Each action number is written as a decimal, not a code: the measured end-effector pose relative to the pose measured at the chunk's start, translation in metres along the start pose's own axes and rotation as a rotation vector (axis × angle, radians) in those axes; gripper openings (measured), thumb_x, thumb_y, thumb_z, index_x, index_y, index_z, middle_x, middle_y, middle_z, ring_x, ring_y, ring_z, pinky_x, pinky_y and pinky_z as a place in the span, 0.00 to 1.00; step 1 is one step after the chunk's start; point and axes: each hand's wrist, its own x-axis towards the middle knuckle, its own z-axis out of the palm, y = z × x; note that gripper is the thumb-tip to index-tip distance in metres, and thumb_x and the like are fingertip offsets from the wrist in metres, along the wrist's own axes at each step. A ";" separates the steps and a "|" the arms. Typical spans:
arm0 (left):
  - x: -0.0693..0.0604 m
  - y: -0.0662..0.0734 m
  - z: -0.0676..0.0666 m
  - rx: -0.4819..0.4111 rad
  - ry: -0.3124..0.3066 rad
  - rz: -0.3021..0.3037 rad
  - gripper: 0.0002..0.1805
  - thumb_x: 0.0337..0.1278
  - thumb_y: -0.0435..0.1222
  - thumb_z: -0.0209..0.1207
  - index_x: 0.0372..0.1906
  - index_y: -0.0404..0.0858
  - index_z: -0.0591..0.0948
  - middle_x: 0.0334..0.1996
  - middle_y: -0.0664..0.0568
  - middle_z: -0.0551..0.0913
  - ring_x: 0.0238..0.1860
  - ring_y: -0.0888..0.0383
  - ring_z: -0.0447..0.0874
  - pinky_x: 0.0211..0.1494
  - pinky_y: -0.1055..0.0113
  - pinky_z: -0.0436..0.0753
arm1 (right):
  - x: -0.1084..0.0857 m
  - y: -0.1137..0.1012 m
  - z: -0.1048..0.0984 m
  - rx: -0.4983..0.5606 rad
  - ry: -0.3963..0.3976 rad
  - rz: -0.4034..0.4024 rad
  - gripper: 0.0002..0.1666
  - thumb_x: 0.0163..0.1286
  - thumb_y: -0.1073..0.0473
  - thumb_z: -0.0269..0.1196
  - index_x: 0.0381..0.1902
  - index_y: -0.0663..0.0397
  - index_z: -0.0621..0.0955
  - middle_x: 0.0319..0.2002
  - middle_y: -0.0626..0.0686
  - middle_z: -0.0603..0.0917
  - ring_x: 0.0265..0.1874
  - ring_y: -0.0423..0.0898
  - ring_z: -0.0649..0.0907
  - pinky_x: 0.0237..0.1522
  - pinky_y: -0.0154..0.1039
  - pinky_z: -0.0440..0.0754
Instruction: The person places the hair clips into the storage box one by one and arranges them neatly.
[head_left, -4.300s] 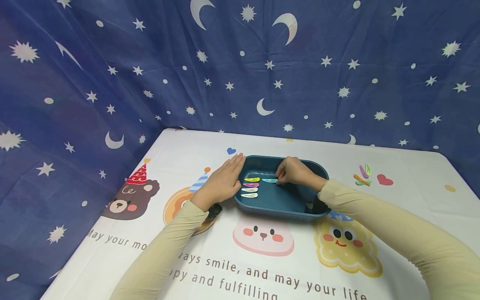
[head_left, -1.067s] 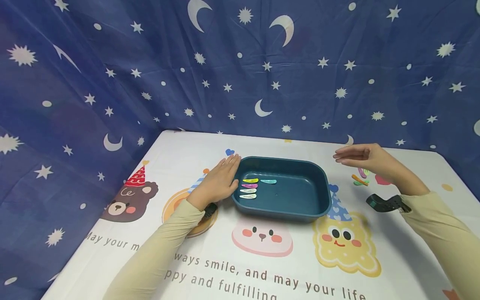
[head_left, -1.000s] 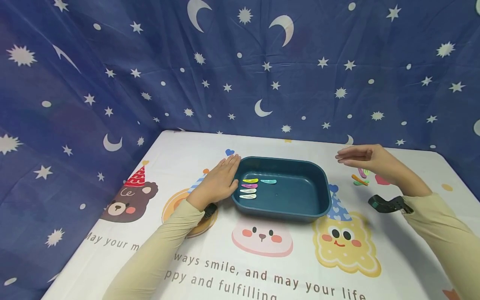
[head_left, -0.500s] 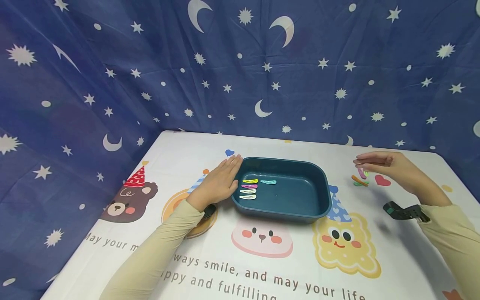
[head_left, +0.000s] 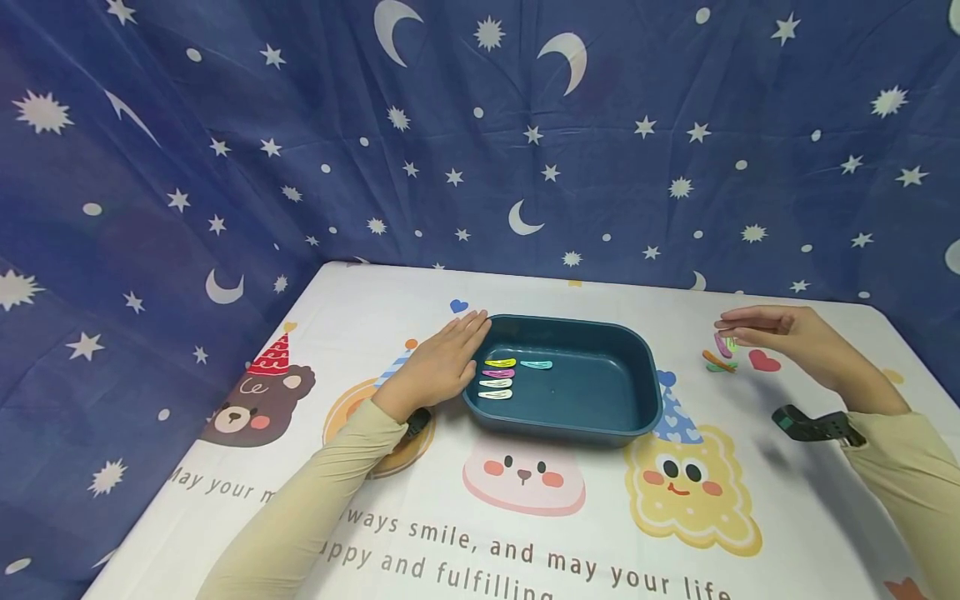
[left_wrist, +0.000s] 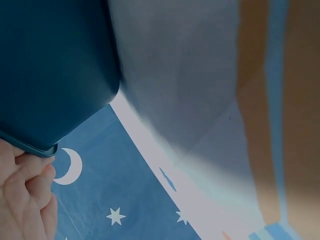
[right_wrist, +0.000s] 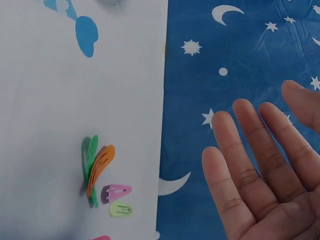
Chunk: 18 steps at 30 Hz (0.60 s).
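My left hand (head_left: 435, 364) rests against the left rim of a dark teal basin (head_left: 581, 396), fingers straight; the left wrist view shows its fingers (left_wrist: 25, 195) touching the rim. Inside the basin, a yellow snap hair clip (head_left: 500, 362), a pink clip (head_left: 498, 373) and two white clips lie in a column, with a light blue clip (head_left: 536, 364) right of the yellow one. My right hand (head_left: 813, 342) hovers over loose clips, holding nothing, fingers extended. Below it are an orange clip (right_wrist: 102, 165) crossing a green clip (right_wrist: 91, 157), a purple clip (right_wrist: 119, 192) and a light green clip (right_wrist: 120, 209).
A white tablecloth (head_left: 600, 542) with printed cartoon figures and lettering covers the table. Behind and to the left hangs a dark blue curtain (head_left: 420, 100) with moons and stars. A black wrist camera (head_left: 810, 425) juts out below the right wrist.
My right hand, earlier pinching the light blue clip in the basin, has let it go there and moved right, over the loose clips. My left hand stays at the rim.
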 end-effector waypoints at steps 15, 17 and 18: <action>0.000 0.002 -0.001 0.002 -0.020 -0.002 0.34 0.65 0.38 0.42 0.73 0.33 0.50 0.75 0.45 0.50 0.76 0.52 0.44 0.78 0.61 0.48 | -0.006 0.028 -0.001 -0.035 0.015 0.118 0.28 0.64 0.52 0.63 0.56 0.64 0.75 0.37 0.22 0.82 0.39 0.15 0.77 0.37 0.13 0.71; 0.000 0.002 -0.001 -0.001 -0.022 -0.003 0.34 0.65 0.38 0.42 0.73 0.33 0.50 0.75 0.45 0.49 0.76 0.52 0.44 0.78 0.61 0.48 | -0.006 0.032 0.000 -0.027 0.023 0.111 0.27 0.64 0.54 0.63 0.56 0.65 0.75 0.37 0.23 0.82 0.39 0.15 0.77 0.37 0.13 0.71; 0.000 0.002 -0.001 -0.003 -0.022 -0.003 0.34 0.65 0.39 0.42 0.73 0.33 0.50 0.75 0.45 0.49 0.76 0.51 0.44 0.78 0.61 0.48 | -0.006 0.035 0.000 -0.020 0.027 0.108 0.27 0.64 0.55 0.63 0.56 0.66 0.75 0.37 0.23 0.82 0.39 0.15 0.77 0.37 0.13 0.72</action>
